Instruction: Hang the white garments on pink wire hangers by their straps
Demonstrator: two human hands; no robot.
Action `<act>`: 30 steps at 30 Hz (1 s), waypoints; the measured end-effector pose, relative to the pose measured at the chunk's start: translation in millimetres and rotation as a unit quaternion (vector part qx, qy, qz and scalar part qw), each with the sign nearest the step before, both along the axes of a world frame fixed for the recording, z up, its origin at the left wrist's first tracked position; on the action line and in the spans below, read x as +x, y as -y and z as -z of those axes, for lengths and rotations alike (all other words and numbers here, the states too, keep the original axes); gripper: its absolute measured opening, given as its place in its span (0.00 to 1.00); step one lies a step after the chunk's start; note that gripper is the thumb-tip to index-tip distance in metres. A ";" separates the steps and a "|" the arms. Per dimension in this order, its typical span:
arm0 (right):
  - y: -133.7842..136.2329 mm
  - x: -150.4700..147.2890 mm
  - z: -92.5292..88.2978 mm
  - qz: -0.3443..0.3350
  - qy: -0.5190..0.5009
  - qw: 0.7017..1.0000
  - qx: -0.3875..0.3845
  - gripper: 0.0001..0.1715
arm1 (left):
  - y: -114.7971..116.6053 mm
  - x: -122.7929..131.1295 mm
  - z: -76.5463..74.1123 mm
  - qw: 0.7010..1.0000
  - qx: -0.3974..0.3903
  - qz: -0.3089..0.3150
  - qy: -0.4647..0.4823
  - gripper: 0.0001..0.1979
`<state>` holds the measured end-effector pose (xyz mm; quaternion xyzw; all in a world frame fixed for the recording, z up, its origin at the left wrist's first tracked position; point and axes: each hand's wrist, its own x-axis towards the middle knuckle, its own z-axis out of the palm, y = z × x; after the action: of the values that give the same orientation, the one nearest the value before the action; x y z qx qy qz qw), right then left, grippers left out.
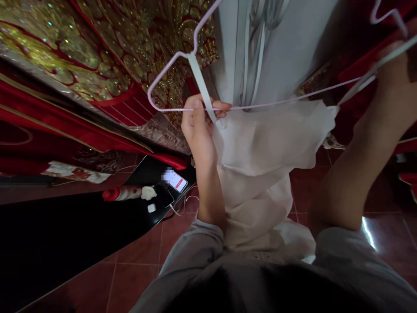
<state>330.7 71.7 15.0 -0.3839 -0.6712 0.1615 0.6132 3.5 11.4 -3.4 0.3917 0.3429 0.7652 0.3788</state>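
Note:
My left hand (202, 126) is closed round the lower bar of a thin pale pink clothes hanger (280, 104), beside a white strap (200, 80) looped over the hanger's left shoulder. From that strap hangs a white sleeveless garment (270, 134), its cloth falling in loose folds towards me. At the upper right, my right hand (394, 65) is raised by the hanger's other end. A second white strap (358, 84) stretches tautly from the garment across that hand towards the frame's edge. Blur and shadow hide the right fingers, so their grip cannot be made out.
Gold-sequined red garments (107, 56) hang at the upper left. Below them, a black table (81, 230) holds a lit phone (176, 179), a red-capped bottle (122, 194) and a small white case (151, 208). White cables trail over its edge. Red tiles (137, 261) cover the floor.

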 end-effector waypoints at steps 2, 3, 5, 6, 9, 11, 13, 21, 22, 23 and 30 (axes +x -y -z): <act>-1.6 -22.1 -14.2 0.093 0.024 0.994 0.058 0.10 | -0.8 -0.9 0.0 1.000 -0.005 -0.018 -0.009 0.13; -0.5 -33.8 -21.4 0.115 0.060 0.991 0.045 0.12 | -1.1 -1.7 0.2 1.000 -0.002 -0.022 -0.008 0.13; 5.2 -52.3 -34.5 0.136 0.146 0.980 -0.001 0.20 | -1.6 -3.0 0.9 1.000 0.006 -0.019 -0.007 0.14; 9.4 -58.7 -39.2 0.151 0.177 0.972 -0.012 0.23 | -1.6 -2.8 1.3 1.000 0.008 -0.017 -0.005 0.15; 26.7 -74.0 -39.3 0.197 0.158 0.967 0.036 0.23 | -1.0 2.3 2.9 1.000 0.017 -0.019 0.008 0.16; 41.1 -87.5 -26.2 0.168 0.123 0.976 0.062 0.23 | -0.5 7.9 3.8 0.999 0.027 -0.026 0.011 0.16; 55.5 -104.5 -5.2 0.094 0.159 0.982 0.042 0.24 | 0.0 11.9 5.2 0.998 0.037 -0.042 0.001 0.14; 82.9 -156.0 46.0 0.134 0.204 0.970 -0.002 0.23 | 28.6 -5.8 -0.4 0.986 0.045 -0.110 -0.115 0.12; 82.4 -158.4 45.2 0.141 0.208 0.968 -0.015 0.22 | 35.0 -10.5 -6.3 0.984 0.031 -0.100 -0.144 0.13; 81.5 -159.6 44.2 0.143 0.210 0.967 -0.025 0.22 | 41.0 -15.8 -13.7 0.983 0.015 -0.085 -0.164 0.14; 77.2 -143.7 46.3 0.097 0.180 0.979 0.003 0.23 | 51.1 -70.9 -82.0 0.997 -0.032 0.076 -0.009 0.38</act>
<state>187.0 -5.5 -31.3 -0.4679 -0.7307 0.0276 0.4964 -67.4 -39.8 78.6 0.4109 0.3398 0.7195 0.4450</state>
